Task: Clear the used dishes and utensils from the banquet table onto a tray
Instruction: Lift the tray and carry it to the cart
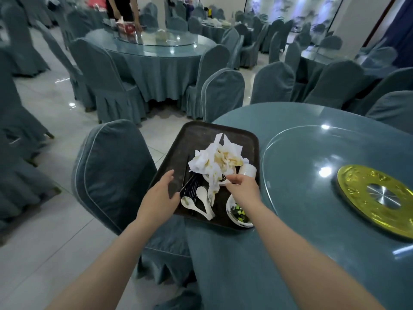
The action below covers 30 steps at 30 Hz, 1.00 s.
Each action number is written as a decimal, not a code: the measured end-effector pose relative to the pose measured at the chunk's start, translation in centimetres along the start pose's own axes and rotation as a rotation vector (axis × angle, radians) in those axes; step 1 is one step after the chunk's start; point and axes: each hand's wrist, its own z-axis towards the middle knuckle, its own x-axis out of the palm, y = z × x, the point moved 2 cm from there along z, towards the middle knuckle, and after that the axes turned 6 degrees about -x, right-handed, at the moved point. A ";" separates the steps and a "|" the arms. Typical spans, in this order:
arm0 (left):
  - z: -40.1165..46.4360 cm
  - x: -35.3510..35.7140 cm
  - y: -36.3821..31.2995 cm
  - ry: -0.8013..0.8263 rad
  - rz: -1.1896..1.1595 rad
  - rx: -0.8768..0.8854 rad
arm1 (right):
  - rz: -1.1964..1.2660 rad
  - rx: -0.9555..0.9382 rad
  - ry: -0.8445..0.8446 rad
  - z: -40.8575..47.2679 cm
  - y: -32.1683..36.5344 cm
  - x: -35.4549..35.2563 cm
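With the left hand [159, 199] lying spread on the near-left rim of the tray [169, 163], the right hand [242, 187] is pinching something small beside the crumpled napkins [218, 162], best released low among the dishes.

Restaurant banquet hall — several big round tables [234, 260] draped in teal cloth, each topped with a glass lazy Susan [297, 175]. Rows of chairs [116, 173] in matching teal slipcovers with white piping ring every table. Glossy pale tiled floor [55, 238], painted landscape mural [288, 7] on the far wall. A dark service tray [199, 133] holds used spoons, bowls and crumpled napkins — after-meal clearing. Another person [121, 7] stands at a far table.
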 end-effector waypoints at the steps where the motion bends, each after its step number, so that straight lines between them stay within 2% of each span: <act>1: -0.6 -0.1 0.1 -0.001 -0.012 -0.011 | 0.028 -0.006 0.018 -0.4 -0.1 -0.2; 7: -5.3 0.5 -0.8 -0.075 -0.076 -0.109 | 0.165 -0.101 0.163 -3.9 -2.1 -3.0; 14: -14.4 2.1 -2.1 -0.074 -0.394 -0.241 | 0.307 -0.167 0.368 -9.8 -4.2 -4.4; 20: -21.4 -2.1 -1.6 -0.105 -0.423 -0.337 | 0.303 -0.231 0.563 -14.9 -1.6 -4.1; 30: -28.8 -10.1 -1.6 -0.292 -0.505 -0.321 | 0.395 -0.351 0.736 -21.6 4.8 -1.0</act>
